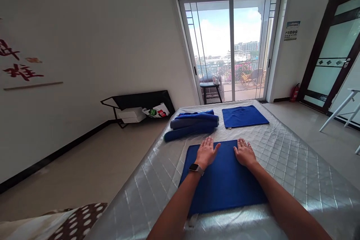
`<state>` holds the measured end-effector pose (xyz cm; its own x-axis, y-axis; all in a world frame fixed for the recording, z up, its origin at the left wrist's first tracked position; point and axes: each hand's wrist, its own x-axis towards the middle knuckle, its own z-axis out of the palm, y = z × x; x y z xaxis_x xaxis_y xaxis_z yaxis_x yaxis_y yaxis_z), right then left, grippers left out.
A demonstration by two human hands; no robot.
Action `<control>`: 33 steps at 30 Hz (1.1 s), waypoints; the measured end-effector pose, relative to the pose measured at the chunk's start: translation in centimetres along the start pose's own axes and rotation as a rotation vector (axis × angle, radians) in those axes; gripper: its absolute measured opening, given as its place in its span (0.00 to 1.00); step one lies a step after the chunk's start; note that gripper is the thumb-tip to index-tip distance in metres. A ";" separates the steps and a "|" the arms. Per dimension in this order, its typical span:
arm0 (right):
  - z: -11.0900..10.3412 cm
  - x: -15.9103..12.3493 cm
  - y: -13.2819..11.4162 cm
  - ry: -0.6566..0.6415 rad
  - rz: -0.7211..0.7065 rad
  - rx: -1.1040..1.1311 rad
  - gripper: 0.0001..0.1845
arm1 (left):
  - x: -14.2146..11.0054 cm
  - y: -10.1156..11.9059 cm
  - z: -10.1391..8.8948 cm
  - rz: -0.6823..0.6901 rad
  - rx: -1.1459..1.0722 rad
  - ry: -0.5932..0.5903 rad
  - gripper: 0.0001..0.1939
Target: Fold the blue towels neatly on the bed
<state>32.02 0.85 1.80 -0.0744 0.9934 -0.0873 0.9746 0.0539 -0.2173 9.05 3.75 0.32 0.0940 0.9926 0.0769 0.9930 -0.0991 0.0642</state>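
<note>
A blue cloth mat (225,183) lies spread out on the quilted mattress right in front of me. My left hand (206,152), with a watch (196,168) on its wrist, rests flat on the mat's far left part, fingers stretched forward and thumb out. Over at the far right edge, my right hand (244,152) also lies flat, its fingers extended. Neither hand grips anything. Beyond my left hand sits a heap of rolled blue mats (194,123). A second flat blue mat (244,116) lies farther back to the right.
The silvery mattress (152,187) fills the middle. On the left floor stand a black-framed rack (135,99) and white boxes (129,115). Sliding glass doors (230,45) are behind, with a stool (210,85) near them. White table legs (339,112) stand at right.
</note>
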 end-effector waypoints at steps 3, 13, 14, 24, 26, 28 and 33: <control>0.2 0.1 0.1 0.017 -0.009 0.004 0.35 | -0.2 5.8 1.2 0.275 -0.077 0.042 0.38; 0.8 0.4 0.4 0.018 -0.009 0.062 0.36 | -1.4 1.0 2.8 0.124 -0.066 -0.010 0.39; 0.8 0.5 0.5 0.014 -0.009 0.064 0.36 | -1.6 -0.8 2.7 0.076 -0.057 -0.005 0.39; 0.4 0.3 0.4 0.011 0.009 0.021 0.35 | -3.2 -6.6 2.1 -0.107 -0.097 0.015 0.46; 0.3 0.3 0.4 0.011 0.012 0.001 0.35 | -3.2 -6.3 2.0 -0.107 -0.107 0.015 0.46; 0.2 0.2 0.3 0.008 0.017 -0.016 0.35 | -3.2 -6.2 1.9 -0.107 -0.119 0.013 0.46; -0.1 0.1 0.0 0.000 0.026 -0.018 0.35 | -3.2 -6.3 1.7 -0.102 -0.136 -0.003 0.45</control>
<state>32.02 0.93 1.86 -0.0487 0.9945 -0.0931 0.9798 0.0295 -0.1978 2.60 1.36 -2.06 -0.0067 0.9982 0.0604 0.9787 -0.0059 0.2053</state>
